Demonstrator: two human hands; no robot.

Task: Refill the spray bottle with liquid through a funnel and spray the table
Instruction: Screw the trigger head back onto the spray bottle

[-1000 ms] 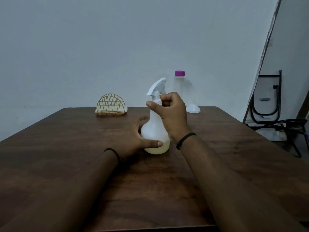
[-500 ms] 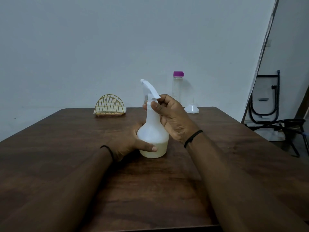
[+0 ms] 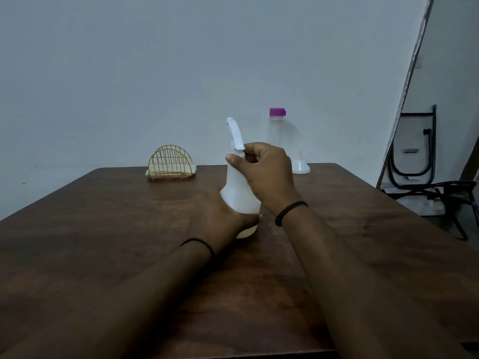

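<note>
Right hand (image 3: 264, 172): fingers curled round the neck collar of the spray bottle (image 3: 239, 195), thumb laid across the front; grip tight, holding the spray head (image 3: 236, 133), whose white nozzle points up and away from the wearer. Left hand (image 3: 220, 218): wrapped low around the bottle's rounded body, thumb across the near side, steadying it on the table (image 3: 103, 229). Spray bottle: translucent white, upright, standing near the table's centre, base on the wood; a shallow layer of pale yellowish liquid shows at the bottom, the rest looks empty. Whether the head is seated fully on the neck or partly unscrewed cannot be told. Clear bottle with purple cap (image 3: 276, 128): upright at the far edge, behind the right hand, cap on; contents too faint to judge. Funnel (image 3: 300, 167): white, resting mouth-down just beside that bottle, well apart from the spray bottle. Gold wire holder (image 3: 171, 161): far left of centre, with white paper in it. Folded black frames (image 3: 414, 161): off the table, at right against the wall. Status, as judged: opening stage only. The head is likely being twisted off; funnel not yet placed, supply bottle uncapped by no one, nothing poured, no wet patch seen on the wood. Remaining: remove head, seat funnel, pour, refit head, spray.
</note>
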